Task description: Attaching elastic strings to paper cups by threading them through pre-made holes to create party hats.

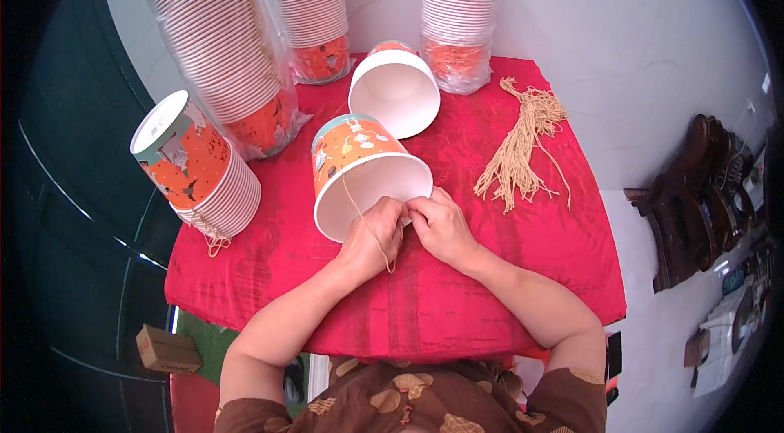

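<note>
An orange printed paper bucket (353, 145) with a white inside lies tilted on the red cloth, its open mouth facing me. My left hand (376, 235) and my right hand (441, 225) meet at its near rim, both with fingers pinched. A tan cord (359, 212) hangs from the bucket's left side, passes over my left hand and loops back up toward the fingertips. My fingers partly hide the cord's end and the rim there. Right behind lies a second paper bucket (396, 94), its mouth also toward me.
A bundle of tan cords (523, 143) lies at the right of the red-covered table (555, 270). An upside-down bucket stack (200, 163) with cords at its rim stands left. Tall plastic-wrapped bucket stacks (216, 33) rise at the back. A cardboard box (167, 349) sits below left.
</note>
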`<state>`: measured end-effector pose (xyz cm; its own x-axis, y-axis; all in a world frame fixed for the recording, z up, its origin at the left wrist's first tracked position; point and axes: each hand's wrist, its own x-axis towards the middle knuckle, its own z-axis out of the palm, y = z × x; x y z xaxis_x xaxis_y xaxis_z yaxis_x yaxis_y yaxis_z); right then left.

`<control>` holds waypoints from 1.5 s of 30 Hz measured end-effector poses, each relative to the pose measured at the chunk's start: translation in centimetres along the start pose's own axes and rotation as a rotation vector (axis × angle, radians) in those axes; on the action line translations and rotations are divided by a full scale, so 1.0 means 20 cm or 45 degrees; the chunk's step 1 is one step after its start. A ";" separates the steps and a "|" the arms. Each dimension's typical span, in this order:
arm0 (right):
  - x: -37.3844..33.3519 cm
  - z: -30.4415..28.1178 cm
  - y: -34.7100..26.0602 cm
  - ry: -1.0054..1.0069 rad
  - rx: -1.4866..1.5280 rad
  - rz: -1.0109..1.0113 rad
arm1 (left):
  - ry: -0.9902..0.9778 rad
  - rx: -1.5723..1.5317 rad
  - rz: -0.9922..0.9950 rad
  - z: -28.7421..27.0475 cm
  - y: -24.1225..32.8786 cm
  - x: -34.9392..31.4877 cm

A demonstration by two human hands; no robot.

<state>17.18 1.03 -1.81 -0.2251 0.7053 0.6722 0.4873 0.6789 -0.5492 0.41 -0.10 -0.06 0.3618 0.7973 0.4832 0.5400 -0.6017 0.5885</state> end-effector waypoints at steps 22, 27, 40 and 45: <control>0.00 -0.01 0.00 -0.051 0.002 -0.011 | -0.066 0.350 0.072 -0.01 -0.02 0.00; 0.00 -0.01 0.00 -0.107 0.044 -0.019 | -0.087 0.340 0.070 -0.01 -0.03 -0.01; -0.01 -0.04 0.00 -0.263 0.107 0.091 | -0.118 0.133 -0.060 -0.06 -0.02 0.00; -0.01 -0.05 0.00 -0.289 0.107 0.008 | -0.161 -0.111 -0.298 -0.10 -0.05 0.02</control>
<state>18.13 0.69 -1.46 -0.4110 0.7309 0.5449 0.4197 0.6823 -0.5986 -1.48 0.70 0.80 0.3296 0.9115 0.2460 0.5547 -0.3979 0.7307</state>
